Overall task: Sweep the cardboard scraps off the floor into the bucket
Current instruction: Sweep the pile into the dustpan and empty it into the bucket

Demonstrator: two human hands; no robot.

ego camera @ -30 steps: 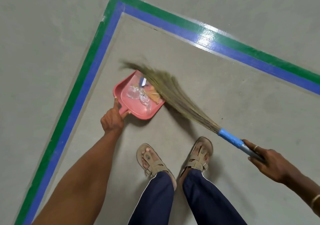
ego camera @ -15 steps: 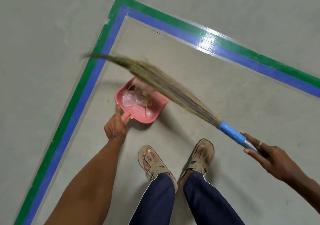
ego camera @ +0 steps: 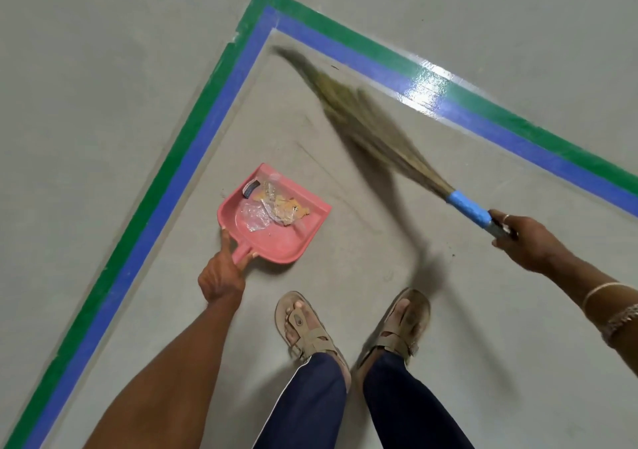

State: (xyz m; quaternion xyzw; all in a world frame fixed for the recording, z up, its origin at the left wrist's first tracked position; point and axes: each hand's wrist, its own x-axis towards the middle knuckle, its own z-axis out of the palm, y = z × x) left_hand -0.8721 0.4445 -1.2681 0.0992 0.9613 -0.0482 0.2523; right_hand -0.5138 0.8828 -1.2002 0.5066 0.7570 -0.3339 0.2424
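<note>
1. Cardboard scraps (ego camera: 288,207) lie with clear plastic wrap (ego camera: 255,219) in a pink dustpan (ego camera: 283,246) on the grey floor (ego camera: 345,276), near the tape lines' (ego camera: 191,153) corner.
2. Left hand (ego camera: 221,276) grips the dustpan's handle.
3. Right hand (ego camera: 524,238) grasps the broom (ego camera: 379,131); its blurred bristles reach toward that corner.

Our left hand (ego camera: 221,276) grips the pink dustpan (ego camera: 276,238) holding scraps (ego camera: 283,207); our right hand (ego camera: 524,241) holds the blurred broom (ego camera: 376,127) near the floor's taped corner (ego camera: 266,13).
</note>
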